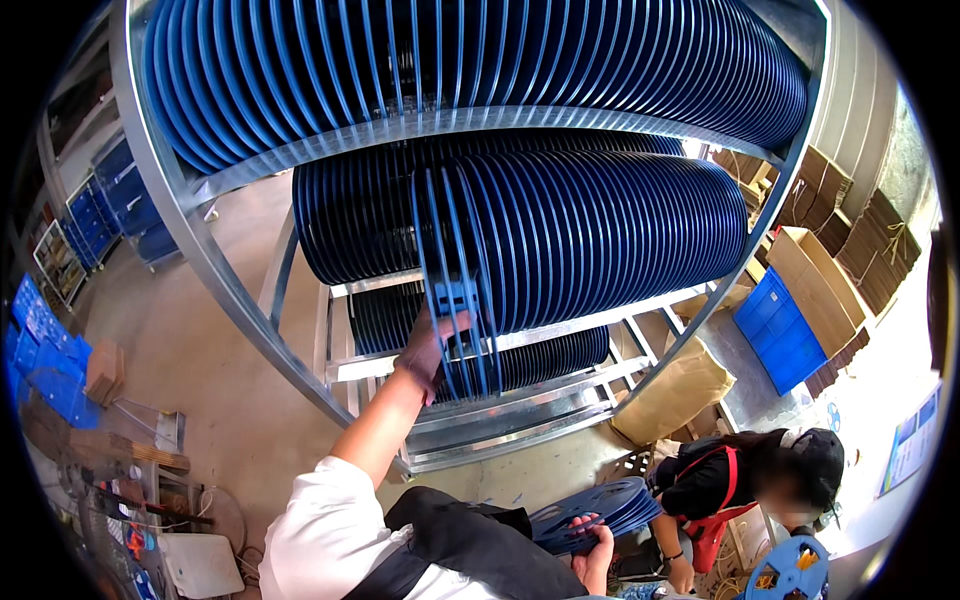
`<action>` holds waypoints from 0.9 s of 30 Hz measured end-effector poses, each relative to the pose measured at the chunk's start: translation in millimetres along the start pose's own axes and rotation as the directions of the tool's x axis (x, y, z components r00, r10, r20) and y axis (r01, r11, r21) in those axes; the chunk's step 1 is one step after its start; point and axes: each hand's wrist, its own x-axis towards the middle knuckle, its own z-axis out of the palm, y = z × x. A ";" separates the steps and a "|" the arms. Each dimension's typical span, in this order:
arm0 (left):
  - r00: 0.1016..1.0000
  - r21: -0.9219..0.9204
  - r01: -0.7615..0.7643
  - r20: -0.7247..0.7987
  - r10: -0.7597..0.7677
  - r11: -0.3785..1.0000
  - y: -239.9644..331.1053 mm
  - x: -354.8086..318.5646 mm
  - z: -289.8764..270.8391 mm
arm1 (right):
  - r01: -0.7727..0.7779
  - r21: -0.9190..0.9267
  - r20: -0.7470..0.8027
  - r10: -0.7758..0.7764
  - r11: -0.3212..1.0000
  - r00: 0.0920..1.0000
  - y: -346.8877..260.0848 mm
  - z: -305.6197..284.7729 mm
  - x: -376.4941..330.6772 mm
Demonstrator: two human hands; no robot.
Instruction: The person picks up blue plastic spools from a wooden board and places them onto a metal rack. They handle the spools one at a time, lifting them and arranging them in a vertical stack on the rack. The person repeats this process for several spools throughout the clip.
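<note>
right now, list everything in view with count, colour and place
metal rack: 1, silver, centre
racked reels: many, blue, on metal rack
stacked reels: several, blue, lower centre
small crates: several, blue, far left
large crate: 1, blue, right
cardboard box: 1, brown, by large crate
flattened cardboard: several, brown, far right
poster: 1, blue and white, right edge
clutter: uncountable, mixed, lower left
co-worker: 1, black top, lower right
bag: 1, red, lower right
spool: 1, blue and yellow, bottom right
left hand: 1, white sleeve, on racked reels
right hand: 1, bare, holding stacked reels
</note>
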 end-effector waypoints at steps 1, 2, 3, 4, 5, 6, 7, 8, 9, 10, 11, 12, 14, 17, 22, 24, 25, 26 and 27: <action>0.999 -0.027 0.045 0.016 -0.044 0.999 -3.3 -0.6 -5.3 | 0.000 -0.005 -0.004 0.000 1.000 1.000 -0.7 2.9 0.3; 0.990 0.042 0.109 -0.091 -0.105 0.993 3.7 -11.0 6.4 | 0.007 -0.006 -0.018 -0.007 1.000 1.000 -1.8 2.8 -0.3; 0.995 -0.016 0.087 -0.051 -0.087 0.996 9.9 -17.3 12.9 | 0.007 -0.007 -0.012 -0.007 1.000 1.000 -1.6 3.3 0.4; 0.993 -0.002 0.100 -0.061 -0.100 0.995 10.7 -17.2 13.1 | 0.006 -0.009 -0.007 -0.006 1.000 1.000 -1.8 3.2 2.4; 0.992 0.015 0.106 -0.075 -0.105 0.994 14.2 -16.2 12.3 | 0.002 -0.011 0.006 -0.002 1.000 1.000 -1.3 5.0 4.9; 0.990 0.031 0.113 -0.089 -0.110 0.993 17.5 -15.4 12.1 | -0.002 -0.006 0.004 0.002 1.000 1.000 -0.8 6.5 5.4; 0.985 0.027 0.149 -0.087 -0.147 0.988 21.9 -16.2 13.9 | -0.004 -0.002 0.001 0.004 1.000 1.000 -0.6 7.6 5.4; 0.986 0.076 0.148 -0.092 -0.141 0.986 24.0 -12.7 14.2 | -0.004 0.002 -0.003 0.004 1.000 1.000 -0.8 8.3 5.9; 0.982 0.070 0.162 -0.104 -0.155 0.984 28.0 -9.7 17.9 | -0.001 0.000 -0.003 0.001 1.000 1.000 -0.7 8.0 7.5; 0.979 0.065 0.178 -0.115 -0.169 0.982 31.9 -6.0 21.7 | -0.004 0.001 -0.009 0.004 1.000 1.000 -0.5 6.8 9.6; 0.978 0.037 0.176 -0.116 -0.171 0.984 30.5 3.3 15.8 | -0.013 0.002 -0.009 0.013 1.000 1.000 0.6 6.7 11.6; 0.978 0.019 0.193 -0.088 -0.191 0.981 27.8 14.6 8.9 | -0.017 0.004 -0.013 0.017 1.000 1.000 0.8 6.4 12.7; 0.978 -0.083 0.209 0.030 -0.207 0.974 11.5 54.5 -22.9 | -0.037 -0.003 -0.010 0.037 0.999 0.999 0.1 10.3 10.1; 0.986 0.006 0.165 0.009 -0.165 0.986 15.8 91.3 -29.7 | -0.039 -0.011 0.019 0.039 0.999 0.999 0.0 5.1 14.7; 0.996 0.152 0.047 0.066 -0.057 0.987 -19.6 116.0 -50.6 | -0.029 -0.018 0.000 0.029 0.999 1.000 -2.6 2.7 5.0; 0.994 0.125 0.066 0.077 -0.076 0.990 -23.5 119.7 -33.2 | 0.017 -0.019 -0.055 -0.018 1.000 0.998 -4.8 -1.8 3.3; 0.994 0.113 0.080 0.065 -0.088 0.990 -23.1 117.3 -28.8 | 0.043 -0.044 -0.060 -0.045 0.998 0.997 -6.1 1.3 -0.2; 0.995 0.086 0.087 0.041 -0.091 0.992 -18.3 110.1 -41.5 | 0.026 -0.081 -0.038 -0.029 0.996 0.999 -1.1 -3.9 7.4; 0.995 0.057 0.095 0.019 -0.096 0.994 -14.8 102.5 -54.0 | 0.011 -0.118 -0.018 -0.013 0.993 1.000 4.6 -13.0 17.8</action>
